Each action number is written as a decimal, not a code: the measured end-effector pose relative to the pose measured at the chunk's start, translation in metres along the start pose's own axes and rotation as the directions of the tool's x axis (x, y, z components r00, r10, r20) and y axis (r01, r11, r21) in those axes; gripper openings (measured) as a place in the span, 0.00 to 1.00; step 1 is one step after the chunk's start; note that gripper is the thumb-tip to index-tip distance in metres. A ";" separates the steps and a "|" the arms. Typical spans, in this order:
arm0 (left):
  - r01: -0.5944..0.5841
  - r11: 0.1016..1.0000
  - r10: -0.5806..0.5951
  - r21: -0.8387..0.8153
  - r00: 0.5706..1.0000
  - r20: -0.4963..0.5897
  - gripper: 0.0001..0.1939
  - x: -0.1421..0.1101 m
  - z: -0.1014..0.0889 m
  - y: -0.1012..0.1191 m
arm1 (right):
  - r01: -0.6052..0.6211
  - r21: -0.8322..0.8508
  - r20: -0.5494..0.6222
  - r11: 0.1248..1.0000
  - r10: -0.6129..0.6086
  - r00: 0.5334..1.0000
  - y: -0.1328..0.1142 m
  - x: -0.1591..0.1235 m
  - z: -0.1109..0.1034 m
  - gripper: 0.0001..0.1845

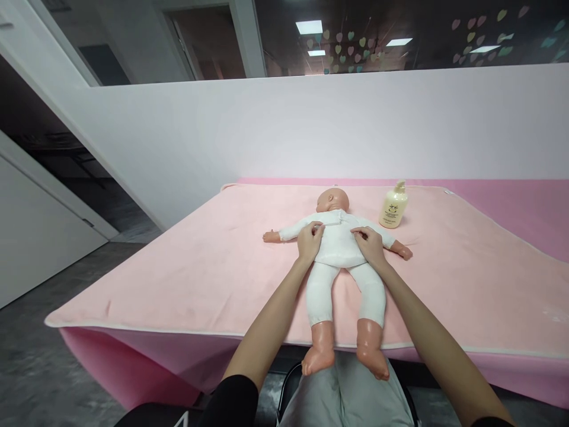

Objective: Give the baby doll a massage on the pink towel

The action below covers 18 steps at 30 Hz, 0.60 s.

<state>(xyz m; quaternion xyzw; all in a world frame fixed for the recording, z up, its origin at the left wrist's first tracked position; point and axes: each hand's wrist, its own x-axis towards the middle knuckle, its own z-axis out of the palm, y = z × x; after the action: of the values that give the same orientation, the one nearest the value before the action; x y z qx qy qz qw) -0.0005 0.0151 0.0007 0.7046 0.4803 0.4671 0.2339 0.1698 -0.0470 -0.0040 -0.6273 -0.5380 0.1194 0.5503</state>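
plainly, a bald baby doll with tan plastic head, hands and feet [341,258] lies stretched out on a pale pink blanket with a thin white edge [186,267], its arms spread. its head is turned to one side, so that an ear shows while the face is hard to make out. it wears a white cloth top [338,242] and white leggings [319,290].

the left hand [310,242] and the right hand [370,244] rest against either side of the top, fingers curled inward and fairly narrow; the fingertips are partly hidden, and i cannot tell whether they pinch the cloth or only touch it.

near the doll's arm on the right stands an upright pale yellow pump bottle [393,206], its label too small to read. the blanket hides most of the worktop, with a brighter pink cover [528,204] showing behind it. the doll's feet reach past the blanket's near edge, over the wearer's grey trousers [351,397], which the lower border cuts off. the black sleeve [233,400] on the left is cropped too, and a black chair [288,385] is mostly hidden.
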 end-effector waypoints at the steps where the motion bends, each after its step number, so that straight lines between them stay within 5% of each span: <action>1: 0.001 1.000 -0.001 -0.018 1.000 -0.008 0.12 0.000 0.001 0.000 | 0.003 -0.002 0.001 1.000 -0.003 1.000 0.000 0.000 0.000 0.14; 15: -0.022 0.992 0.017 -0.122 0.999 -0.049 0.06 -0.003 0.002 0.002 | 0.020 0.007 -0.005 1.000 -0.019 1.000 0.002 0.000 0.000 0.13; 18: -0.016 0.989 0.009 -0.145 0.999 -0.049 0.12 -0.003 0.002 0.003 | 0.022 0.006 -0.007 1.000 -0.022 1.000 0.002 0.000 0.000 0.13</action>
<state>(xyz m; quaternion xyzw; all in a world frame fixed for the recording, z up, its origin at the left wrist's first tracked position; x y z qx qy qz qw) 0.0020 0.0113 0.0007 0.6771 0.4458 0.5195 0.2700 0.1711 -0.0469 -0.0052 -0.6203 -0.5424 0.1127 0.5553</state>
